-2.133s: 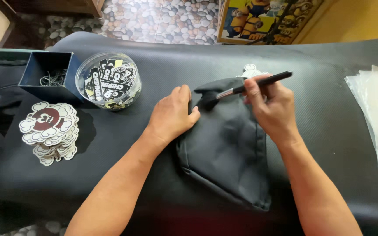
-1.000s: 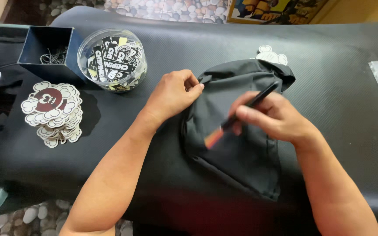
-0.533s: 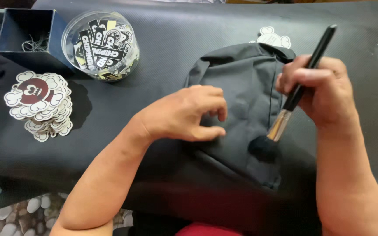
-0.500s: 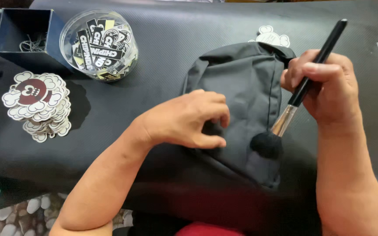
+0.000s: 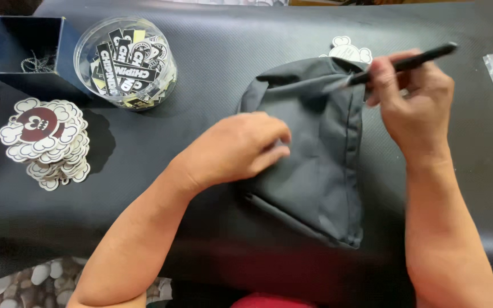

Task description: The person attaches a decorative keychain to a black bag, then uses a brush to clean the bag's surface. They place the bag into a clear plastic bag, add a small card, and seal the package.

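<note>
While the left hand [image 5: 241, 149] lies flat with loosely curled fingers on the dark grey pouch [image 5: 309, 151] at the centre of the black padded table [image 5: 201, 68], the right hand [image 5: 415, 97] grips a black brush [image 5: 406, 63] over the pouch's far right corner.

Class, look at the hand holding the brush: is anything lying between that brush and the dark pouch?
Nothing visible does. The right hand holds the brush directly over the pouch at its top edge. The left hand presses on the pouch's left side, away from the brush.
</note>
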